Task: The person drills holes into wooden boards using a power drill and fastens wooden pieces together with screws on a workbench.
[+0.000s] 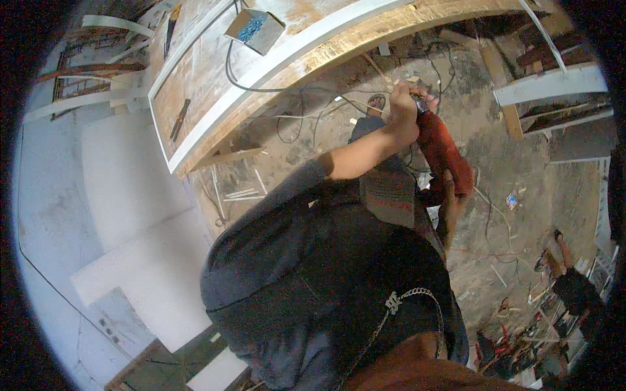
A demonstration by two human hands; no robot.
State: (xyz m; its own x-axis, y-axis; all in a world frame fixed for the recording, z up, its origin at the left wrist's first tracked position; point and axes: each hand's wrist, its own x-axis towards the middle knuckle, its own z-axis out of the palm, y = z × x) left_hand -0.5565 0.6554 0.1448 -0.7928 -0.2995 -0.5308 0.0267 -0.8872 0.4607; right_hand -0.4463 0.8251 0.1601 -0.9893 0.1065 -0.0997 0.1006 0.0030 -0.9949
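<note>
Box (255,29) of blue screws sits on workbench (215,85); left hand (403,111) and right hand (450,205) both clamped round red power tool (443,153).

Box of screws (254,29) on workbench (215,85), left of power tool (443,153).

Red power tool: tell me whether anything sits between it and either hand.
Nothing visible does. The left hand grips the top end of the red, long-bodied power tool, and the right hand holds its lower end from beneath. Both hands touch the tool directly. A black cable trails away over the dusty floor.
</note>
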